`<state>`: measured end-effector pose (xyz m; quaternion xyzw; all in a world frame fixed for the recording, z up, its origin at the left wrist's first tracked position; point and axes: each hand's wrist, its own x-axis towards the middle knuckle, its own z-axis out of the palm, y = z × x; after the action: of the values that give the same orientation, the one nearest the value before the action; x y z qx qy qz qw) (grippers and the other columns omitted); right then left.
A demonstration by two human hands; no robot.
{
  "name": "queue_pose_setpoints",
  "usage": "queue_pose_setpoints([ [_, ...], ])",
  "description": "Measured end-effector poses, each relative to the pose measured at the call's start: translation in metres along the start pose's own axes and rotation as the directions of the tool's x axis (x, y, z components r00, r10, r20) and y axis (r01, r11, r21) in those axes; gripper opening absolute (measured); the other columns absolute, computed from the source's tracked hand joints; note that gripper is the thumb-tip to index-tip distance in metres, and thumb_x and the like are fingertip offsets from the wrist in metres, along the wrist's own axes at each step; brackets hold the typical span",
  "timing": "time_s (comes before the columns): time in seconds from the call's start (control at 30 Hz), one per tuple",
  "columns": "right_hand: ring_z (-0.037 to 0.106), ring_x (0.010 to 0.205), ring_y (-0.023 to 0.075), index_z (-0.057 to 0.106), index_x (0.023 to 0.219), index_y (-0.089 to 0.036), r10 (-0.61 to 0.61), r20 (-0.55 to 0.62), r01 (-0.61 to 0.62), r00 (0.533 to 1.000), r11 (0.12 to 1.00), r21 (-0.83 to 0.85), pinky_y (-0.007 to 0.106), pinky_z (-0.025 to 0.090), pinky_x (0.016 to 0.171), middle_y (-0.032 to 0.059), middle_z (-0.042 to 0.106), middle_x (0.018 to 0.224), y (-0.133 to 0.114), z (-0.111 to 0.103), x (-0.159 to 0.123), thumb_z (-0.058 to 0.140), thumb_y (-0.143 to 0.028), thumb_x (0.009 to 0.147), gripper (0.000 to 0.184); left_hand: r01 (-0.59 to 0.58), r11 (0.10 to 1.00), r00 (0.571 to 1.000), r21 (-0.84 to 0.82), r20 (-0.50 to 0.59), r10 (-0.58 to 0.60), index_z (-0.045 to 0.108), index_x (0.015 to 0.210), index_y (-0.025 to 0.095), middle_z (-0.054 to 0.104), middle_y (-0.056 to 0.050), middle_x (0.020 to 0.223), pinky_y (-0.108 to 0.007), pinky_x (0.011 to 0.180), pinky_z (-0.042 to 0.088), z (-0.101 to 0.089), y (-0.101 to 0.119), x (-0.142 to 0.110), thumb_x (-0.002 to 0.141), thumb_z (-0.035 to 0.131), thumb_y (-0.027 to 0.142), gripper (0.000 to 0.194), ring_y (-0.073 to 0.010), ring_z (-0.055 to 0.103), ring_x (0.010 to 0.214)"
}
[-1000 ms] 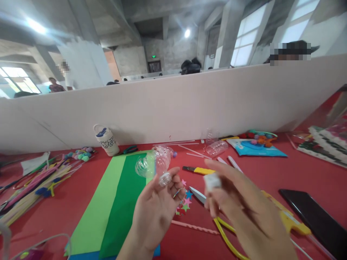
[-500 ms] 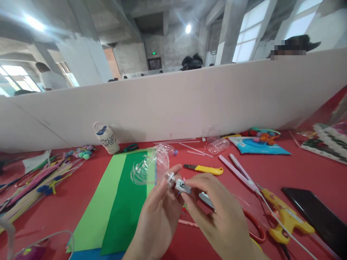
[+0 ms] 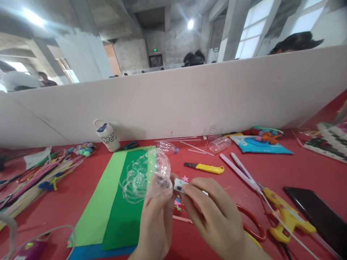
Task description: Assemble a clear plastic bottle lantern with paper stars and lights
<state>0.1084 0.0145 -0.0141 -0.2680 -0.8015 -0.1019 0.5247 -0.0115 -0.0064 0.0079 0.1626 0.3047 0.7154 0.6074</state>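
My left hand [image 3: 158, 220] is closed around the neck end of a clear plastic bottle piece [image 3: 162, 166], cut into curling strips that fan out to the upper left. My right hand [image 3: 217, 209] pinches a small white block [image 3: 178, 185] with a dark spot on its face, perhaps a switch, close beside the bottle's neck. Whether block and neck touch, I cannot tell. Beneath the hands lie small coloured stars [image 3: 177, 204] and a pink strip [image 3: 183, 219]. Red-handled scissors [image 3: 256, 225] are partly hidden by my right hand.
Green sheets [image 3: 127, 206] lie to the left. A yellow box cutter [image 3: 208, 168] is beyond my hands. On the right are a pink hair straightener [image 3: 238, 172], a yellow glue gun [image 3: 287, 213] and a black phone [image 3: 314, 213]. A white cup [image 3: 108, 137] stands by the partition [image 3: 173, 104].
My left hand has turned the bottle piece, so its strips spread further left and its neck faces right. The white block has shifted slightly left, still pinched in my right hand.
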Motion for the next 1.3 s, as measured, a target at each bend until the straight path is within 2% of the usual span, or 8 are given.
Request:
queue_pose_setpoints([
  [0.1,0.055,0.090,0.0195,0.057,0.107,-0.009,-0.032,0.019,0.031,0.999,0.999,0.042,0.032,0.051,0.077,0.0109,0.059,0.095,-0.001,0.000,-0.001,0.056,-0.002,0.080,0.028,0.004,1.000,0.999,0.017,-0.033,-0.003,0.068,0.079,0.020,0.067,-0.001,0.078,-0.024,0.066,0.050,0.000,-0.002,0.002,0.053,0.073,0.015,0.027,-0.0135,0.060,0.071],
  [0.2,0.055,0.090,0.0170,0.057,0.103,-0.011,-0.004,0.034,-0.001,0.999,0.991,0.133,0.029,0.050,0.077,0.0097,0.058,0.097,-0.002,-0.001,0.003,0.053,0.001,0.080,0.026,0.000,1.000,0.999,0.023,-0.052,0.001,0.066,0.078,0.020,0.063,-0.001,0.076,-0.027,0.069,0.050,-0.002,0.000,0.003,0.052,0.072,0.016,0.027,-0.0140,0.058,0.070],
  [0.27,0.056,0.090,0.0160,0.056,0.100,-0.013,0.016,0.037,-0.023,0.999,0.983,0.180,0.028,0.050,0.077,0.0088,0.057,0.098,-0.002,-0.002,0.005,0.051,0.002,0.080,0.026,-0.018,0.999,1.000,0.036,-0.004,0.018,0.065,0.079,0.019,0.060,-0.001,0.074,-0.026,0.068,0.048,-0.004,0.002,0.003,0.056,0.071,0.018,0.024,-0.0136,0.056,0.071],
  [0.4,0.056,0.093,0.0159,0.055,0.100,-0.017,0.098,0.094,-0.118,0.991,0.960,0.252,0.028,0.049,0.081,0.0074,0.057,0.099,0.000,-0.004,0.007,0.051,-0.001,0.083,0.024,-0.073,0.989,0.978,0.126,0.206,0.046,0.063,0.084,0.019,0.058,-0.001,0.082,-0.022,0.065,0.045,-0.006,0.005,0.003,0.057,0.072,0.016,0.028,-0.0123,0.053,0.072],
  [0.63,0.054,0.094,0.0138,0.055,0.104,-0.014,0.091,0.087,-0.111,0.992,0.960,0.256,0.024,0.047,0.084,0.0064,0.056,0.099,-0.001,-0.006,0.010,0.052,0.001,0.082,0.027,-0.182,0.945,0.958,0.272,0.267,0.108,0.057,0.082,0.021,0.057,0.003,0.077,-0.019,0.063,0.043,-0.009,0.002,0.007,0.063,0.072,0.009,0.027,-0.0086,0.052,0.068],
  [0.87,0.053,0.099,0.0132,0.053,0.109,-0.014,0.140,0.100,-0.160,0.985,0.958,0.237,0.023,0.045,0.090,0.0062,0.055,0.103,-0.001,-0.010,0.011,0.052,-0.002,0.083,0.029,-0.262,0.916,0.932,0.304,0.325,0.158,0.056,0.085,0.021,0.057,0.003,0.078,-0.020,0.062,0.045,-0.013,0.004,0.009,0.066,0.073,0.011,0.027,-0.0089,0.054,0.068],
  [1.13,0.053,0.100,0.0110,0.053,0.107,-0.017,0.197,0.122,-0.221,0.973,0.946,0.237,0.020,0.045,0.091,0.0040,0.057,0.102,-0.001,-0.008,0.014,0.053,-0.005,0.084,0.026,-0.280,0.897,0.930,0.342,0.327,0.165,0.055,0.087,0.023,0.056,0.004,0.080,-0.021,0.062,0.044,-0.015,0.004,0.010,0.065,0.074,0.014,0.031,-0.0091,0.053,0.069],
  [1.3,0.057,0.096,0.0131,0.053,0.106,-0.020,0.220,0.168,-0.260,0.961,0.926,0.273,0.024,0.050,0.084,0.0034,0.060,0.099,0.000,-0.014,0.015,0.054,-0.009,0.084,0.025,-0.281,0.896,0.938,0.344,0.295,0.181,0.057,0.085,0.023,0.059,0.002,0.080,-0.022,0.061,0.043,-0.010,0.006,0.009,0.064,0.074,0.015,0.029,-0.0108,0.054,0.068],
])
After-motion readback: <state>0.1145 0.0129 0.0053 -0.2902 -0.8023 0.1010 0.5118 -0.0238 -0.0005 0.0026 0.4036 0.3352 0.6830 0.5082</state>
